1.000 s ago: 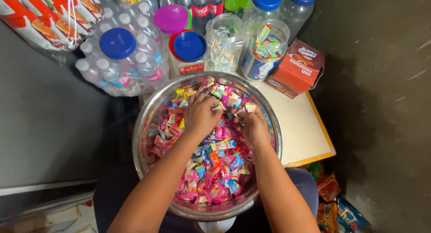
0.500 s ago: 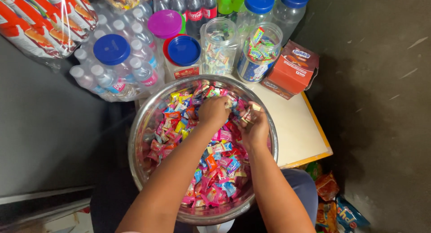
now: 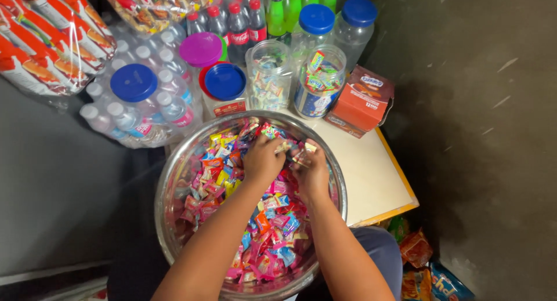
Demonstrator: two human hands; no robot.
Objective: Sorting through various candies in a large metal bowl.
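A large steel bowl (image 3: 165,188) rests on my lap, full of small wrapped candies (image 3: 272,237) in pink, red, yellow and blue. Both hands are inside it at the far side. My left hand (image 3: 262,160) is closed around a few candies near the rim. Right beside it, my right hand (image 3: 311,166) pinches a pale wrapped candy (image 3: 303,155) between thumb and fingers. The two hands nearly touch.
Behind the bowl stand two open clear jars (image 3: 268,75) with candies, jars with blue lids (image 3: 225,82) and a purple lid (image 3: 201,50), soda bottles (image 3: 238,22), shrink-wrapped water bottles (image 3: 151,109), an orange box (image 3: 362,101) on a white tabletop (image 3: 371,173). Snack packets (image 3: 423,266) lie on the floor at right.
Both hands have shifted from the middle of the bowl toward its far rim and drawn closer together, closing on candies.
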